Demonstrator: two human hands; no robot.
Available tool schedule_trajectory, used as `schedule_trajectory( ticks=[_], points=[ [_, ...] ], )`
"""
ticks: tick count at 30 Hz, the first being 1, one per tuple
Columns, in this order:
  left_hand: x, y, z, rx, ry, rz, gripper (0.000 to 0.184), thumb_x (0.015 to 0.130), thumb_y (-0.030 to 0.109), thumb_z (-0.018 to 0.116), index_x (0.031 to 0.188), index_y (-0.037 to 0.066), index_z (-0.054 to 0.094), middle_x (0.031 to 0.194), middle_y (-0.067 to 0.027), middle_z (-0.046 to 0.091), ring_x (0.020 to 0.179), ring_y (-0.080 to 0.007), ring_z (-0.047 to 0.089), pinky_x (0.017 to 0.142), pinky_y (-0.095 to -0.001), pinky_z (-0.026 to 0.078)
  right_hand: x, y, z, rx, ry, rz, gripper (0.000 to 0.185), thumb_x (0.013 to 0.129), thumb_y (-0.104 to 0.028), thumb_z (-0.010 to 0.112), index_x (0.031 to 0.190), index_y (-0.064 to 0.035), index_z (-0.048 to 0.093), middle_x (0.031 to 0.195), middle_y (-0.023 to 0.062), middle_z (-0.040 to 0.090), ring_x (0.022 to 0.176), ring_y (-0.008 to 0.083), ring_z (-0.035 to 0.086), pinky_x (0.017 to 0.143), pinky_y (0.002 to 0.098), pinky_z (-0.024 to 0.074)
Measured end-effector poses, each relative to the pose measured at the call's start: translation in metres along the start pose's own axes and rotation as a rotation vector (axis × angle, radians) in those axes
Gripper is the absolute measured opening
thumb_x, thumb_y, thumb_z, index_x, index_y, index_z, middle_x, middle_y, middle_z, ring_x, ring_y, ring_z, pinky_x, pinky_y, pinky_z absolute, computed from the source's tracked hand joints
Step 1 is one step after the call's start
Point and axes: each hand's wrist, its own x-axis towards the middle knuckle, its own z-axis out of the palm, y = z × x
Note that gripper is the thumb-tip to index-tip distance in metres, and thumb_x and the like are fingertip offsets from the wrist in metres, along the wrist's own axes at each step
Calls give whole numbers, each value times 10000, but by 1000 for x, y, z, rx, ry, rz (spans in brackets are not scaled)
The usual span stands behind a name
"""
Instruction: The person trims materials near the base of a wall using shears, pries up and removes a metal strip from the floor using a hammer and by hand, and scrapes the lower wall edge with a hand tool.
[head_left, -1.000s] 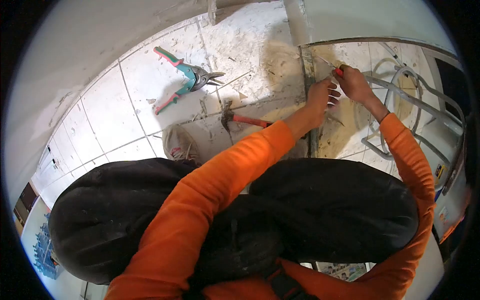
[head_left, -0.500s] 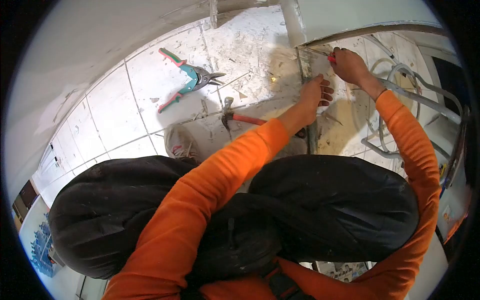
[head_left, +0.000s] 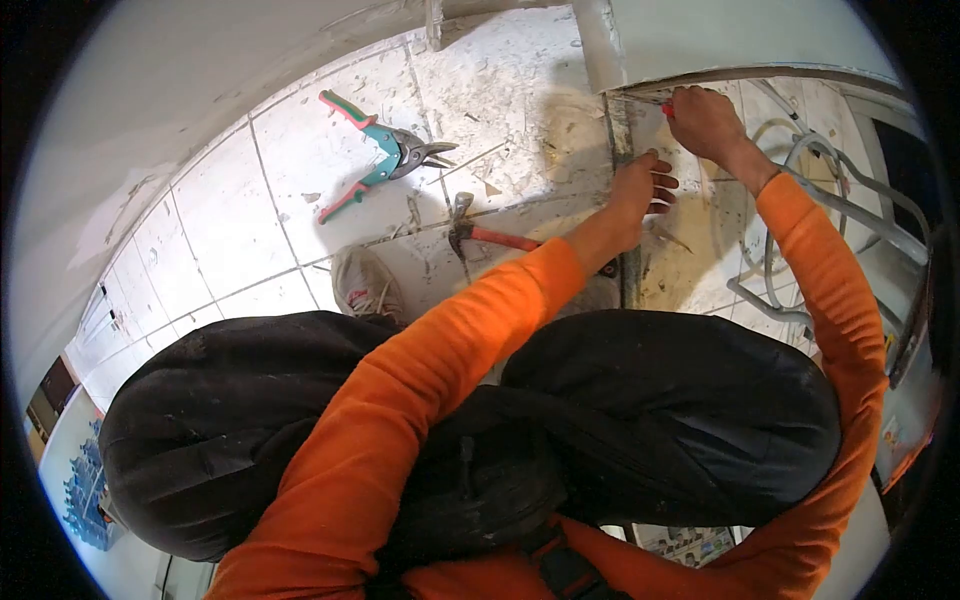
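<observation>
My right hand (head_left: 707, 125) is closed round the red handle of a tool (head_left: 668, 109), whose thin shaft points left toward the corner of the door frame. Just below and left of it, my left hand (head_left: 641, 195) has its fingers apart over the dark threshold strip (head_left: 626, 262) and holds nothing. A hammer (head_left: 489, 236) with a red handle lies on the tiles, partly behind my left forearm. Farther left, snips (head_left: 383, 157) with teal and pink handles lie with their jaws apart.
Dust and chips cover the floor tiles (head_left: 500, 100). A grey tubular metal frame (head_left: 850, 209) stands at the right. The white wall (head_left: 120, 130) curves along the left, and a panel (head_left: 740, 40) overhangs the top right. My shoe (head_left: 365, 284) is beside the hammer.
My right hand has moved up with the red-handled tool, bringing its tip close to the frame corner. My left hand has shifted slightly, its fingers still apart.
</observation>
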Motion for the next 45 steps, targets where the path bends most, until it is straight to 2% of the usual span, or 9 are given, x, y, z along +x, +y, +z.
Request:
schedule_trajectory(
  ticks=[7,16,19,22,25,28,35,41,45],
  points=[
    [4,-1,4,-8,2,2,419,1128,400,420,1202,34,610,1006,-85,685,866,-212,626,814,-405,499,-8,-11,-4,-99,22,-21,302,957,-261,623,932,11,752,956,224,781,823,373,790,728,485,635],
    [4,3,1,-6,17,3,397,1134,388,408,1185,50,610,983,-82,683,840,-213,624,806,-401,499,11,13,-8,-93,-79,-68,282,939,-229,648,1015,26,741,1022,272,759,968,421,759,882,503,609],
    [5,4,-2,-15,44,25,386,1136,381,407,1173,55,610,977,-80,682,833,-212,627,805,-398,500,8,11,-7,-37,-69,-33,271,935,-204,654,1031,36,735,1006,271,757,955,430,756,878,511,608],
    [6,7,-4,-24,31,19,374,1136,372,404,1156,61,610,985,-79,686,833,-209,634,806,-396,505,0,-3,-14,-85,-60,-49,246,943,-187,649,1032,22,743,1004,259,764,950,395,771,853,478,624],
    [0,7,0,-4,17,20,360,1134,361,400,1132,67,608,987,-80,688,832,-206,635,799,-394,508,-17,-26,-3,-129,34,-56,199,906,-178,691,909,11,755,870,220,763,845,372,777,766,458,628],
    [-6,6,4,-3,-45,48,354,1133,362,405,1120,69,604,988,-79,688,833,-207,634,797,-391,505,-30,-43,-19,-141,-34,-96,174,905,-157,680,897,-4,763,883,208,772,843,354,785,760,435,632],
    [-11,9,3,-9,-28,33,379,1131,382,410,1129,62,612,988,-88,691,829,-208,637,794,-394,507,-19,-13,-13,8,-202,106,330,957,-271,639,1067,24,736,1058,255,766,1014,407,761,893,507,605],
    [-6,8,-6,-3,-8,44,402,1128,403,417,1177,56,613,989,-86,688,849,-209,633,791,-397,502,-16,16,0,93,-192,37,405,976,-338,642,1122,36,697,1082,262,750,1032,422,739,917,513,594],
    [-8,8,-9,6,18,44,397,1129,393,409,1181,56,613,993,-81,685,849,-207,628,791,-396,496,-15,4,-3,54,-168,35,382,958,-315,666,1109,34,697,1080,261,748,1030,417,741,916,513,596]
  ],
)
